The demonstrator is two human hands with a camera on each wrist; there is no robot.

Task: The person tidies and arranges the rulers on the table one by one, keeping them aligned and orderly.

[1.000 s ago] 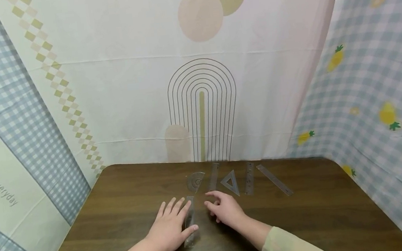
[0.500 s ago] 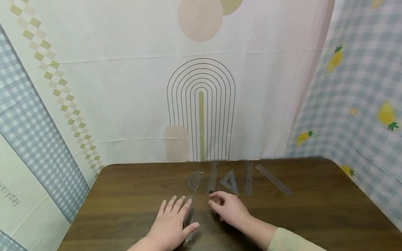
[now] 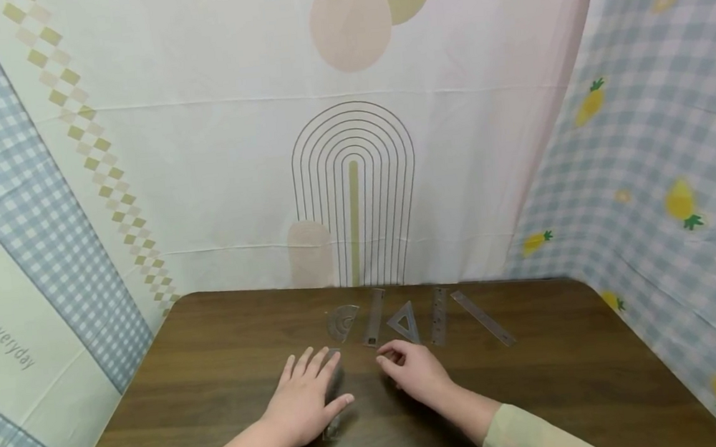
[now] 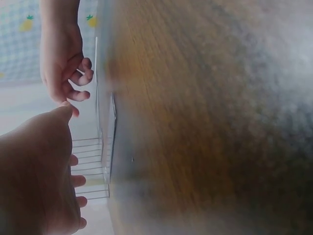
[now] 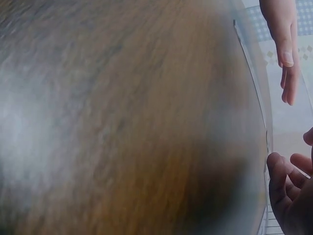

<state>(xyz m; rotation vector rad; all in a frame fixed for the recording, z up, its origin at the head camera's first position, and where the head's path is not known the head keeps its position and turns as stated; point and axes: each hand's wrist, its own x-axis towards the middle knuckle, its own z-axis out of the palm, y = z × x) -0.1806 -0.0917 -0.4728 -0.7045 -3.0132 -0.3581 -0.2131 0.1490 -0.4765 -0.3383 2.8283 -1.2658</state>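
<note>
My left hand lies palm down with fingers spread, partly covering a clear plastic ruler on the table. That ruler's lower end shows beneath the thumb. To the right, my right hand hovers low over the wood, fingers loosely bent and holding nothing; the right wrist view shows its bare fingers. Just beyond the hands lie a clear protractor, an upright clear ruler and a set square. The right hand overlaps the set square's lower edge in the head view.
Farther right rest a ruler with cut-out shapes and a slanted clear ruler. The brown wooden table ends at a patterned white cloth. A checked cloth with pineapples hangs at the right.
The right hand has drawn back and to the right, uncovering the lower end of the upright ruler. The left hand now covers slightly more of the ruler under it; the head view has shifted a little.
</note>
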